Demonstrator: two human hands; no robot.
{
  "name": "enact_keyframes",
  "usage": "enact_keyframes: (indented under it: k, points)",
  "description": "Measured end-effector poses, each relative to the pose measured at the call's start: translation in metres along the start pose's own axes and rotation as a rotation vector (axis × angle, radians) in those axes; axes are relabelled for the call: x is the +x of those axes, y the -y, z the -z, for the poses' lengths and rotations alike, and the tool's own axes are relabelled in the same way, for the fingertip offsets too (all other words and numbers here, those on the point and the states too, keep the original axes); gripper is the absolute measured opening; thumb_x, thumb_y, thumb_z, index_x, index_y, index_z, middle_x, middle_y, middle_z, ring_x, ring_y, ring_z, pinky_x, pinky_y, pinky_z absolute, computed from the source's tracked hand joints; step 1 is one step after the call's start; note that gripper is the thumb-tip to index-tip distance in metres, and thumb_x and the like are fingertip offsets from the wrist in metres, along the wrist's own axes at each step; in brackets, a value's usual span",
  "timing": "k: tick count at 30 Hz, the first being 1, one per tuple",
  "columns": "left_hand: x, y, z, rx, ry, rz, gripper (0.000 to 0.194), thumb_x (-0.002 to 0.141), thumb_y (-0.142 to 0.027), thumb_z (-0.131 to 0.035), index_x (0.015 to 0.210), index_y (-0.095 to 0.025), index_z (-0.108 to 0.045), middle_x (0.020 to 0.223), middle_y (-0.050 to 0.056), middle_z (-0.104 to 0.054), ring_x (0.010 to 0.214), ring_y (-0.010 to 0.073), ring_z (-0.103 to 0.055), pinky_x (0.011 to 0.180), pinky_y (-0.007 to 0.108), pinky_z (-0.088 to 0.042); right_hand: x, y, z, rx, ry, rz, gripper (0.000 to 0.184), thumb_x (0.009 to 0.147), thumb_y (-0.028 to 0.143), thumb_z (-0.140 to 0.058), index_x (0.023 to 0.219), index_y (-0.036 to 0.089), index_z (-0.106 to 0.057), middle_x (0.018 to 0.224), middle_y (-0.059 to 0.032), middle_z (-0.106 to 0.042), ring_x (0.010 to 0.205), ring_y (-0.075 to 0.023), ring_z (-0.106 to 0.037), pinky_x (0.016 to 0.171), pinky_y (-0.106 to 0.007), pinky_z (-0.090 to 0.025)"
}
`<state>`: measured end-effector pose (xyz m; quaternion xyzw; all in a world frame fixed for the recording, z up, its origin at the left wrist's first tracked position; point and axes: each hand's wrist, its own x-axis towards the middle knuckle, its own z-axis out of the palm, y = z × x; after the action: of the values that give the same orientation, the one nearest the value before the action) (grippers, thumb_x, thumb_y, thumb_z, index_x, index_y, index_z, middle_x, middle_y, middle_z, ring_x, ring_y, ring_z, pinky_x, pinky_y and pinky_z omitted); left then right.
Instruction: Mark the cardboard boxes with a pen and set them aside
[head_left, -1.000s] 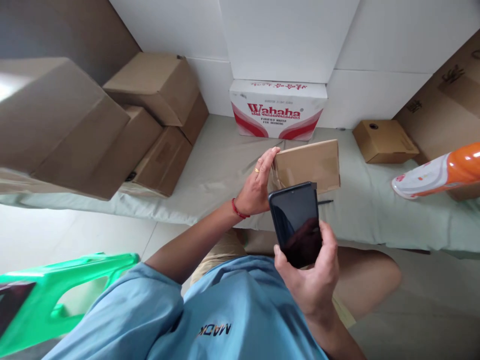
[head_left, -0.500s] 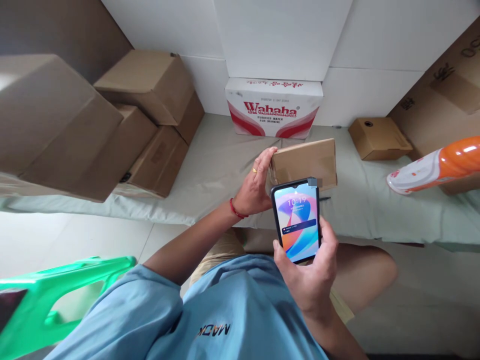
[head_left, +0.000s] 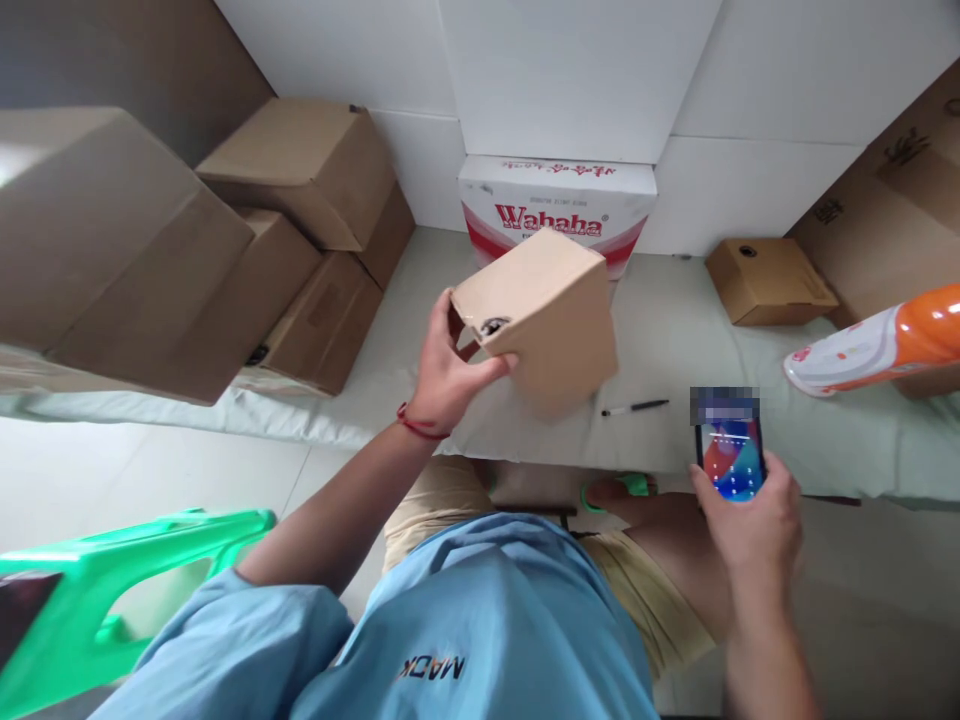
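Observation:
My left hand (head_left: pixel 445 378) grips a small brown cardboard box (head_left: pixel 546 318) by its near left corner and holds it tilted in the air above the pale green sheet (head_left: pixel 675 340). My right hand (head_left: pixel 742 515) is wrapped round a smartphone (head_left: pixel 729 457) with a lit, colourful screen, held low at the right over my knee. A black pen (head_left: pixel 634 407) lies on the sheet between the box and the phone.
Several brown cartons (head_left: pixel 300 220) are stacked at the left. A white and red Wahaha box (head_left: pixel 559 200) stands against the wall, a small flat carton (head_left: pixel 769 280) to its right. An orange and white bottle (head_left: pixel 877 345) juts in at right. A green plastic stool (head_left: pixel 112 590) is lower left.
My left hand has lifted the small box off the sheet and tilted it, uncovering the pen. My right hand has carried the phone down and to the right; its screen lit up.

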<state>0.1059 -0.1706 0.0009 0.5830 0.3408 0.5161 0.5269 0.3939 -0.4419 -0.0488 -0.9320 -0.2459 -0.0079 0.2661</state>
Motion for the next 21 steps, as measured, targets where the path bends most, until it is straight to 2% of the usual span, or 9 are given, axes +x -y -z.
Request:
enact_keyframes:
  k: [4, 7, 10, 12, 14, 16, 17, 20, 21]
  points:
    - [-0.023, -0.020, 0.005, -0.369, -0.039, 0.314, 0.068, 0.070, -0.054, -0.096, 0.125, -0.021, -0.071, 0.134, 0.010, -0.078, 0.147, 0.0416, -0.062, 0.122, 0.050, -0.057, 0.045, -0.018, -0.005, -0.200, 0.215, -0.112, 0.106, 0.073, 0.069, -0.076, 0.157, 0.009, -0.055, 0.141, -0.0315, -0.064, 0.127, -0.0522, -0.067, 0.103, -0.064, -0.057]
    - [-0.045, -0.023, 0.009, -0.532, -0.072, 0.461, 0.067, 0.075, -0.056, -0.090, 0.128, -0.021, -0.071, 0.125, 0.009, -0.082, 0.141, 0.0415, -0.068, 0.120, 0.053, -0.060, 0.064, -0.017, -0.018, -0.239, 0.298, -0.123, 0.106, 0.075, 0.069, -0.076, 0.160, 0.010, -0.053, 0.141, -0.0308, -0.064, 0.125, -0.0499, -0.069, 0.103, -0.061, -0.057]
    - [-0.060, -0.019, 0.013, -0.590, -0.054, 0.583, 0.067, 0.077, -0.056, -0.088, 0.131, -0.020, -0.069, 0.127, 0.009, -0.083, 0.140, 0.0404, -0.070, 0.119, 0.052, -0.061, 0.073, -0.010, -0.032, -0.220, 0.300, -0.098, 0.104, 0.077, 0.066, -0.077, 0.160, 0.009, -0.052, 0.142, -0.0319, -0.064, 0.123, -0.0492, -0.069, 0.104, -0.062, -0.056]
    - [-0.064, -0.015, 0.014, -0.585, -0.042, 0.664, 0.066, 0.077, -0.056, -0.090, 0.129, -0.021, -0.070, 0.128, 0.009, -0.083, 0.137, 0.0391, -0.072, 0.115, 0.051, -0.063, 0.072, -0.004, -0.038, -0.210, 0.251, -0.043, 0.098, 0.080, 0.062, -0.076, 0.158, 0.007, -0.054, 0.147, -0.0346, -0.060, 0.132, -0.0524, -0.062, 0.108, -0.067, -0.052]
    - [-0.063, -0.013, 0.012, -0.549, -0.052, 0.733, 0.067, 0.072, -0.056, -0.095, 0.125, -0.022, -0.073, 0.129, 0.007, -0.083, 0.132, 0.0364, -0.074, 0.109, 0.046, -0.065, 0.065, 0.002, -0.036, -0.158, 0.153, 0.047, 0.092, 0.084, 0.064, -0.072, 0.154, 0.008, -0.059, 0.160, -0.0360, -0.050, 0.149, -0.0568, -0.047, 0.117, -0.075, -0.043]
    - [-0.060, -0.011, 0.007, -0.491, -0.064, 0.788, 0.070, 0.066, -0.056, -0.099, 0.122, -0.022, -0.075, 0.127, 0.007, -0.083, 0.127, 0.0341, -0.076, 0.103, 0.042, -0.066, 0.048, 0.008, -0.029, 0.047, 0.111, 0.101, 0.093, 0.085, 0.072, -0.071, 0.155, 0.011, -0.060, 0.169, -0.0322, -0.044, 0.159, -0.0549, -0.038, 0.124, -0.077, -0.033]
    - [-0.057, -0.010, 0.003, -0.457, -0.065, 0.807, 0.072, 0.063, -0.058, -0.100, 0.121, -0.023, -0.076, 0.127, 0.007, -0.083, 0.126, 0.0338, -0.076, 0.101, 0.041, -0.066, 0.036, 0.011, -0.024, 0.228, 0.168, 0.090, 0.097, 0.085, 0.076, -0.071, 0.159, 0.015, -0.057, 0.170, -0.0294, -0.046, 0.160, -0.0514, -0.040, 0.126, -0.075, -0.034]
    - [-0.047, -0.009, -0.015, -0.365, -0.036, 0.831, 0.076, 0.060, -0.063, -0.100, 0.121, -0.022, -0.077, 0.129, 0.009, -0.082, 0.129, 0.0354, -0.072, 0.099, 0.042, -0.064, -0.007, 0.021, -0.012, 0.909, 0.547, -0.101, 0.106, 0.084, 0.089, -0.072, 0.169, 0.032, -0.046, 0.163, -0.0182, -0.060, 0.150, -0.0405, -0.059, 0.122, -0.063, -0.049]
    - [-0.043, -0.009, -0.023, -0.342, -0.012, 0.826, 0.077, 0.060, -0.064, -0.099, 0.121, -0.022, -0.077, 0.132, 0.010, -0.081, 0.133, 0.0363, -0.070, 0.099, 0.042, -0.063, -0.022, 0.024, -0.011, 1.075, 0.636, -0.180, 0.108, 0.079, 0.092, -0.074, 0.167, 0.035, -0.049, 0.160, -0.0153, -0.064, 0.148, -0.0393, -0.062, 0.118, -0.059, -0.054]
